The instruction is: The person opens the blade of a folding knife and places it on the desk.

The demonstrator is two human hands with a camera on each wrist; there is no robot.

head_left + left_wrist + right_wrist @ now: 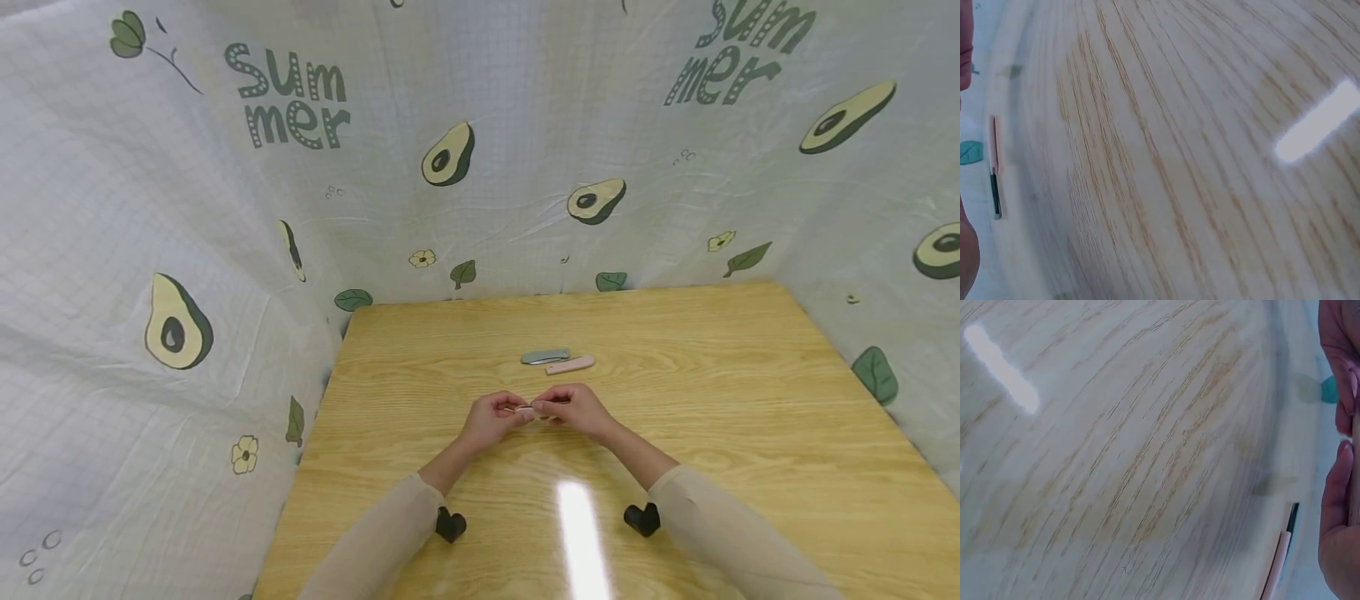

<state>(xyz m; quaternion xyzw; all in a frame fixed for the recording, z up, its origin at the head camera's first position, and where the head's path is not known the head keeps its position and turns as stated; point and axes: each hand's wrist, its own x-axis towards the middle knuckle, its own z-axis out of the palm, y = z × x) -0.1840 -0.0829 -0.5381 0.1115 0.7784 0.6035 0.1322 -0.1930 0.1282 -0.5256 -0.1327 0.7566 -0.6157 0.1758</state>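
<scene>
In the head view my left hand (492, 418) and right hand (576, 410) meet above the table, fingertips close together. Between them they pinch a small, thin, whitish object (524, 408) with a dark part. Fingers cover most of it, so its kind cannot be told. Just beyond the hands lie a grey-green folding knife (545, 357), metal showing along its edge, and a pink folding knife (572, 365). At the edges of the wrist views, parts of the left hand (966, 250) and right hand (1338, 494) appear.
The wooden table (420, 350) has a bright light reflection (581, 533) near its front. A white cloth (517, 83) printed with avocados, leaves and lettering hangs behind the table and along both sides. Black heart-shaped pieces (450, 525) sit at both sleeves.
</scene>
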